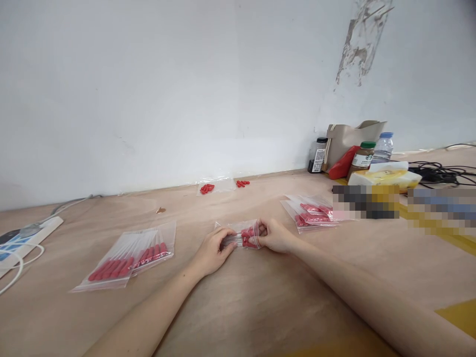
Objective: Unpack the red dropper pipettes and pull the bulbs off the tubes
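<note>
A clear plastic bag (240, 240) with several red-handled thin tools lies on the table in front of me, its red ends to the right. My left hand (218, 248) curls around the bag's left part, thumb and fingers closed on it. At the right end, my right hand (273, 235) pinches the bag beside the red handles (250, 236). To the left lie overlapping clear bags (128, 255) of red-handled tools with thin pale shafts. More such bags (312, 212) are piled to the right.
Near the wall, loose red pieces (243, 184) lie beside a clear bag (223, 185) with more red pieces. A power strip (31, 243) with cables is at left. At right stand a green-lidded jar (361, 159), a water bottle (384, 148), a tissue pack (386, 177) and black cables (439, 173).
</note>
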### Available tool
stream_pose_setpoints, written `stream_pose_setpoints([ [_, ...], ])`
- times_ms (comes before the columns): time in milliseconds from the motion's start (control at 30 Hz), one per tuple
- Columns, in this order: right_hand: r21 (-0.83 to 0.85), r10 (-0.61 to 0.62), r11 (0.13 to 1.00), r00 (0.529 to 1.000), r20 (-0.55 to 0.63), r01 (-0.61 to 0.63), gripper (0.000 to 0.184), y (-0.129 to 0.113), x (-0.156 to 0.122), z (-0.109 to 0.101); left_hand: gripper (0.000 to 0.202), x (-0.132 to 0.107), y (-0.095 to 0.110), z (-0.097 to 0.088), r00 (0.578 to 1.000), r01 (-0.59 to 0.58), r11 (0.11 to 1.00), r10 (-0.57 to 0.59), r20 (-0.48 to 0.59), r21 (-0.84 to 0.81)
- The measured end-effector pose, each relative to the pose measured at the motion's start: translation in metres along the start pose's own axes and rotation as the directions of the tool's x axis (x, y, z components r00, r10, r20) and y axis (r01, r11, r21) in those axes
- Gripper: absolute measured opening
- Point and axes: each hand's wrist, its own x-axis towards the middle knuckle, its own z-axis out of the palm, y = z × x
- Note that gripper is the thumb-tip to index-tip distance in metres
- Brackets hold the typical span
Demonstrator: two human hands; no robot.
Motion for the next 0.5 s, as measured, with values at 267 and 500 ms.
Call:
stream_pose_setpoints([
  [267,-0.045,-0.056,0.997,0.998,0.041,0.058,0.017,-0.0065,-0.0033,-0.0009,0.017,0.0002,-0.0001,0.0010,1.000,0.008,1.000,-0.008,-0.007,0.017],
  [500,0.075,-0.003,0.997,1.000,-0.007,0.004,0.024,-0.0033,-0.0017,-0.0094,0.019,-0.0016,-0.0069,-0.0085,0.999,0.029,0.999,-0.029,0.037,0.016],
])
